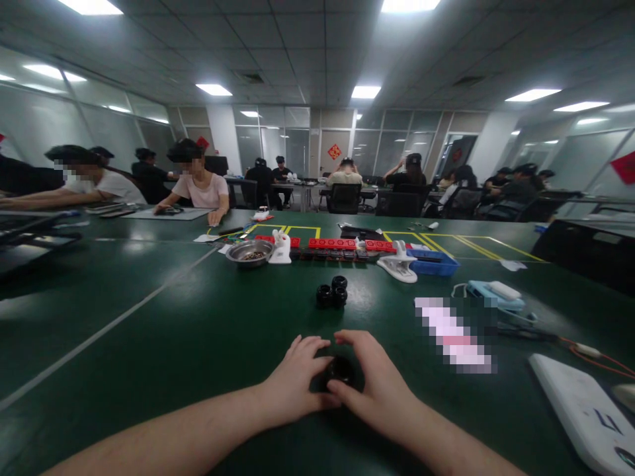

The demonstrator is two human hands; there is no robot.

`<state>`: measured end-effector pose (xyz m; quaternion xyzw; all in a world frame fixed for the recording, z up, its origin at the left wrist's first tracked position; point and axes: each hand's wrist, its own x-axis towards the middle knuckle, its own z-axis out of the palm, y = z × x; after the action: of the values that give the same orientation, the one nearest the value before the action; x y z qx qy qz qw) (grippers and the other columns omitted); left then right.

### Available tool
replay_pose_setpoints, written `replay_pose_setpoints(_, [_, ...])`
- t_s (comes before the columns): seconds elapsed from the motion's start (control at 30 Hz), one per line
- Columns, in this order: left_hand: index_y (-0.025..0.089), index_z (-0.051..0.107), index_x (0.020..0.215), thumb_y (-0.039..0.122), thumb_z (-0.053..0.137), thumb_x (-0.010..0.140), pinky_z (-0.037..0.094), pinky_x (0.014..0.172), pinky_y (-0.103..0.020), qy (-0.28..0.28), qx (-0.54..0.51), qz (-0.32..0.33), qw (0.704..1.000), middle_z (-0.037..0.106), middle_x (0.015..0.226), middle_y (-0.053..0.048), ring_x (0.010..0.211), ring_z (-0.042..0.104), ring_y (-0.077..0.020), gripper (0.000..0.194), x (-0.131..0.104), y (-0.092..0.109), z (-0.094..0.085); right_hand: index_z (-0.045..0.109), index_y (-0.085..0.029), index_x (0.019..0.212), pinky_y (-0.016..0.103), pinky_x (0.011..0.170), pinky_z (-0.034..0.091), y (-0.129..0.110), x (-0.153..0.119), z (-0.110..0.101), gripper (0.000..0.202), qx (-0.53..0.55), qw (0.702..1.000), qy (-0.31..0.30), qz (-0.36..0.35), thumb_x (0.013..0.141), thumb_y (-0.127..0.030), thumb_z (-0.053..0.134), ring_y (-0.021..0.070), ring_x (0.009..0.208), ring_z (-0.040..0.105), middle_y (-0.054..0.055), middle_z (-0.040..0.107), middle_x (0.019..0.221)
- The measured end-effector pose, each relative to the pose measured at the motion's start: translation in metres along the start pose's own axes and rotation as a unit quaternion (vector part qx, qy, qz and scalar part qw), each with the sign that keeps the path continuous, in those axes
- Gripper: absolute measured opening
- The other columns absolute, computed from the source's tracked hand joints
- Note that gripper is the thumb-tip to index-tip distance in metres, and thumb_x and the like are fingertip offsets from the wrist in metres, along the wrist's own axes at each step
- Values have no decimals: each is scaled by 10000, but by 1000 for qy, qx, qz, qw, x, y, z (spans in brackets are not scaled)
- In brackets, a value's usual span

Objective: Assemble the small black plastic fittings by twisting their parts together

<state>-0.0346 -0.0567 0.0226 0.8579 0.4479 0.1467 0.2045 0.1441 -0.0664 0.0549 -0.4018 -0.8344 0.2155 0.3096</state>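
A dark, round, glossy object [341,370] is low on the green table, between my two hands and partly hidden by them. My left hand [297,377] curls its fingers and thumb round its left side. From the right, my right hand [380,377] holds it with a bent index finger and the thumb across its near edge. Just beyond my fingertips stands a small cluster of similar black round pieces [332,293], touching one another.
Farther back are a metal bowl [251,254] of small parts, white stands [280,248], red blocks [331,244] and a blue tray [436,263]. At right lie a light-blue device [496,297] and a white case [580,410]. Several people sit around; one in pink [201,188] works across the table.
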Motion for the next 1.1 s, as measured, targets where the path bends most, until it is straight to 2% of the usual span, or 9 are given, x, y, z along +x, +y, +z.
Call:
replay_pose_setpoints(0.13, [319,525,1122,405,628,682,153,993,-549,8,1,0,1000,390,1291,-53,1201,309,-299,460,1,2,-1,475,-183,1007,384,806,429,2,2,3,387,6,999,-4,47,645,-133,602,215,900,526,61,561,952])
replay_pose_setpoints(0.27, [285,562,1074,433,615,688,155,993,-546,9,-3,8,1000,419,1261,-62,1187,322,-293,417,1,2,-2,382,-215,1154,375,921,366,2,-1,-2,548,64,997,-50,2,652,-41,514,185,1047,483,54,524,1114])
replay_pose_setpoints(0.37, [284,564,1070,453,619,678,141,992,-553,9,-6,5,1000,412,1270,-67,1190,316,-300,431,1,0,-1,395,-196,1153,415,928,350,3,-1,-4,546,31,999,-20,15,647,-122,589,226,1070,459,83,496,1147])
replay_pose_setpoints(0.47, [303,570,1063,443,643,658,140,991,-554,8,-7,-2,1000,416,1270,-57,1192,316,-305,434,1,-2,0,460,-178,1066,407,848,403,3,2,-3,456,2,998,3,56,645,-194,637,231,940,518,74,555,989])
replay_pose_setpoints(0.57, [307,582,1049,445,657,642,130,995,-556,13,-10,-5,1000,416,1271,-46,1192,320,-308,436,2,-3,2,482,-194,1009,362,825,418,1,4,-5,356,44,996,-35,69,675,-121,581,200,909,540,46,576,945])
replay_pose_setpoints(0.7, [284,580,1052,478,660,625,116,999,-560,21,-15,1,1000,433,1250,-54,1186,325,-304,476,3,-5,3,409,-223,1112,334,936,344,-2,3,-14,536,146,984,-98,33,635,10,488,157,1045,491,26,551,1081])
replay_pose_setpoints(0.8, [288,582,1037,480,662,620,125,996,-557,25,-21,0,999,433,1237,-56,1172,340,-299,466,2,-4,3,421,-209,1092,369,920,350,0,3,-14,490,122,990,-56,44,644,-58,549,190,1041,475,51,522,1090])
replay_pose_setpoints(0.93, [267,593,1011,489,655,617,164,996,-529,41,-28,-5,999,448,1189,-69,1134,377,-288,457,3,-3,2,478,-201,974,392,814,401,5,5,-4,426,50,997,-22,59,595,-187,672,218,895,508,38,538,934])
replay_pose_setpoints(1.1, [269,593,1022,477,674,600,184,988,-529,38,-34,-22,998,449,1173,-69,1128,373,-293,477,3,-3,2,420,-207,1043,345,887,372,9,5,-4,505,156,985,-75,16,596,7,517,171,976,503,29,537,1006])
